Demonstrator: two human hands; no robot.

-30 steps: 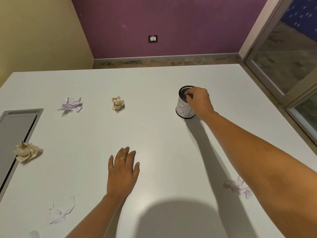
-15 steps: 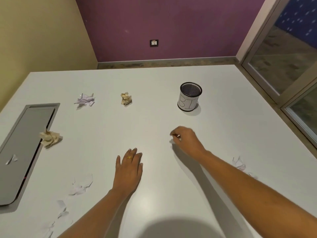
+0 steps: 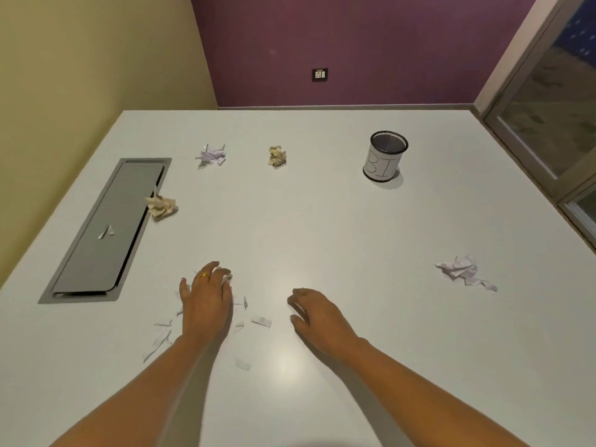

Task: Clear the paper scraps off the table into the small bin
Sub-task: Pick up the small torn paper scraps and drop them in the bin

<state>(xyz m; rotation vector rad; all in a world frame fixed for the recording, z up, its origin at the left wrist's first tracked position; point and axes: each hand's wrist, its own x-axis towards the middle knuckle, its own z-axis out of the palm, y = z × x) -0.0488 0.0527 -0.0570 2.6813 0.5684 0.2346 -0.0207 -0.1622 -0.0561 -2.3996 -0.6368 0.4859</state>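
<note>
Barely started: four crumpled paper balls (image 3: 459,269) are still sitting around the white table (image 3: 322,221), torn white paper bits (image 3: 261,321) too. Left hand (image 3: 206,298) is pressing flat on those, right hand (image 3: 317,312) is hovering loose, empty. The black mesh bin (image 3: 385,156) is standing well apart at the back.

- Office or meeting room: wide white tabletop (image 3: 322,237) with a flush grey cable hatch (image 3: 106,230) at left.
- Wall socket (image 3: 320,74) far; glazed partition (image 3: 548,124) right.
</note>
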